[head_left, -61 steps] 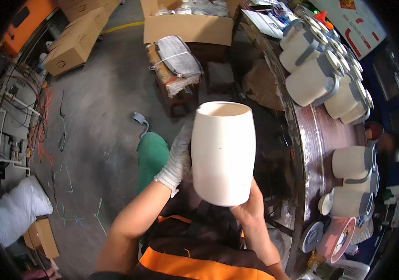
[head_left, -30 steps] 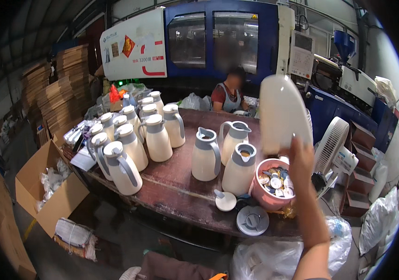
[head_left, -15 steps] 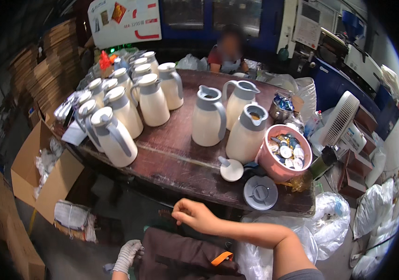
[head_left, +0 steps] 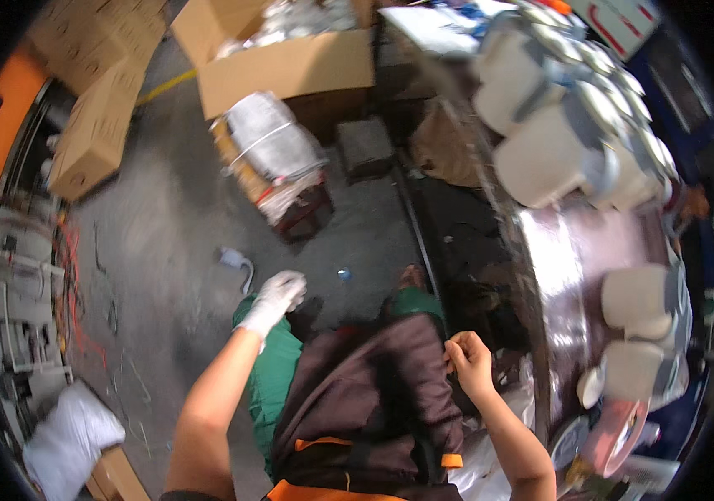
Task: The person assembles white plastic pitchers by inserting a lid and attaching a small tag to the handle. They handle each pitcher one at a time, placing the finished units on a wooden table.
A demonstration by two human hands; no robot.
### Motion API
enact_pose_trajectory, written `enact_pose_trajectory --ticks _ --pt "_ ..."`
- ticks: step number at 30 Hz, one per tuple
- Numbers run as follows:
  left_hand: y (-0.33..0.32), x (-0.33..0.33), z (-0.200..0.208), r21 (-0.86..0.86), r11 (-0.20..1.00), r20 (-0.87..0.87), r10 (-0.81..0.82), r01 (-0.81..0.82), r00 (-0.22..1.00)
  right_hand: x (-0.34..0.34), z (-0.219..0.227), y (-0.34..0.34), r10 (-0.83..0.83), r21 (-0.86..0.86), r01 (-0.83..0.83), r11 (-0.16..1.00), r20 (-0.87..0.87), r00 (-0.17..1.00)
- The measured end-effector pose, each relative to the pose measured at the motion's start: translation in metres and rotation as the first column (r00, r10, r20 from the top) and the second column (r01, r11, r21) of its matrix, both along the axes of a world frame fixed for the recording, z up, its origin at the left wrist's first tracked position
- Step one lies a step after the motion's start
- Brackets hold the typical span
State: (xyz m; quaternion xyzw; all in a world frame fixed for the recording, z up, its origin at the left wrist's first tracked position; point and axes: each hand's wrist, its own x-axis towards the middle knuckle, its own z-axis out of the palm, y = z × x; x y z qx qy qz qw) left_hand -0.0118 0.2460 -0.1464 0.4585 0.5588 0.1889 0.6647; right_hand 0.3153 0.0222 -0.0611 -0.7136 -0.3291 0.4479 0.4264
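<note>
Right hand moved beside one apron, gloved left hand near one trouser leg, both grips curled, closure unclear

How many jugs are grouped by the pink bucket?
3: a farther jug, a nearer jug beside the bucket, a third jug partly hidden between them; others may be hidden.
</note>
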Motion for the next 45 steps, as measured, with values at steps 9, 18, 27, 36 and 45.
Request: enact_pose_trajectory --ticks 9,18,27,36,45 --pt "0.087 -0.021 -0.177 -0.068 0.926 -0.430 -0.364 0.372 0.826 -0.022 -0.126 0.098 0.358 -0.010 -0.471 0.882 0.665 0.655" --pt "0.187 -0.160 -0.324 -0.358 0.848 -0.792 -0.498 0.391 0.353 -0.011 -0.124 0.097 0.596 -0.412 -0.432 0.803 0.538 0.596" --pt "0.189 -0.319 -0.439 -0.192 0.981 -0.946 -0.178 -0.026 0.271 -0.025 -0.136 0.127 0.706 -0.499 -0.506 0.703 0.575 0.414" --pt "0.163 -0.362 -0.483 0.121 0.960 -0.918 0.206 -0.253 0.340 -0.043 -0.134 0.118 0.739 -0.590 -0.445 0.673 0.511 0.439" --pt "0.208 -0.277 -0.219 0.480 0.622 -0.129 0.748 -0.619 0.651 -0.072 -0.144 0.128 0.473 -0.390 -0.274 0.879 0.650 0.594"
